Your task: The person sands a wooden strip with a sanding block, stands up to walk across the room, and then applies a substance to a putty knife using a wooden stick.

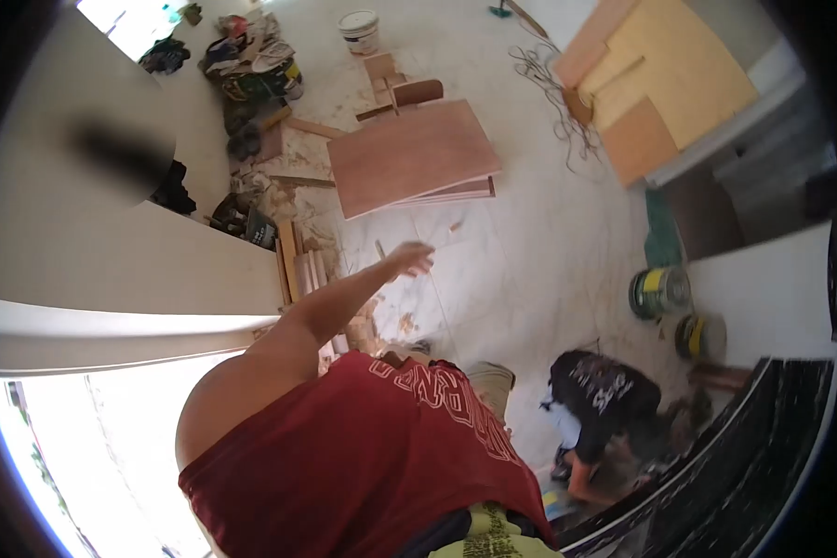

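The wooden sheet (414,153), reddish brown and flat, lies just ahead of the fingers of the left hand (411,259), with a gap of pale floor (521,251) between. Those fingers look loosely bent and touch neither sheet nor floor; the view is too small and soft to tell whether they grip anything, and the right hand is out of sight. Under the sheet's near edge, ahead and slightly right of the fingers, show more boards (456,193), set a little askew. If the sheet rests loose on them, a push on its overhanging near-left corner could make it slide or tip, and a rough edge could put a splinter in bare skin. Nearer, a thin stick (379,249) lies just left of the fingers and a small block (455,227) just ahead and to the right; either could roll underfoot. Left of the fingers, planks (293,262) lean over scattered scraps, which could slip if knocked. Farther out, ahead and right, a tangled cord (553,102) could catch a foot or a board's corner. Behind and right of the fingers a co-worker (609,395) bends low, and could be struck by a long board swung that way.
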A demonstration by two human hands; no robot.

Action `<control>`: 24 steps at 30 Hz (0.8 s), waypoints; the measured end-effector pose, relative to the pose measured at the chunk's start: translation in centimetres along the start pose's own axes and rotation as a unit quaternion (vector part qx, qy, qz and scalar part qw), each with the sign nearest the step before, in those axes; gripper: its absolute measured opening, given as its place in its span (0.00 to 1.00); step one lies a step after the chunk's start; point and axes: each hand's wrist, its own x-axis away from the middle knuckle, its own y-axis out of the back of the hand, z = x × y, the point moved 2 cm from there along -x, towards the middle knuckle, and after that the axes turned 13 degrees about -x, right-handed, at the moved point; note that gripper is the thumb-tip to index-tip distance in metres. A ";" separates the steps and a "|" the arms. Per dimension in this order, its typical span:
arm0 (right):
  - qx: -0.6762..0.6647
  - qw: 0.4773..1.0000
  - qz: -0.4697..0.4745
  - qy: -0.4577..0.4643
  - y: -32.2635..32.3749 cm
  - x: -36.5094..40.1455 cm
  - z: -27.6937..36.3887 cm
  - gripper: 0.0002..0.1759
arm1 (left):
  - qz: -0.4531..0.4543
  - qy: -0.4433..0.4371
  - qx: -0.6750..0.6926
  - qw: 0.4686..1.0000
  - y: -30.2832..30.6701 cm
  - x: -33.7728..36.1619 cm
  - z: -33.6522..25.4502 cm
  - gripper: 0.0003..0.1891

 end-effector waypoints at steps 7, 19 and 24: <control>-0.072 0.992 0.098 -0.045 -21.1 -15.3 -3.2 0.41 | -0.110 0.190 0.019 0.975 -0.6 -7.1 13.1 0.20; 0.494 0.793 0.342 -0.096 -86.2 -41.7 -28.7 0.22 | -0.058 0.187 0.187 0.963 -5.9 -21.7 -13.2 0.21; 0.644 0.362 0.660 0.137 -98.2 -44.9 -43.6 0.17 | -0.064 0.182 0.225 0.955 -3.8 -33.6 -22.2 0.22</control>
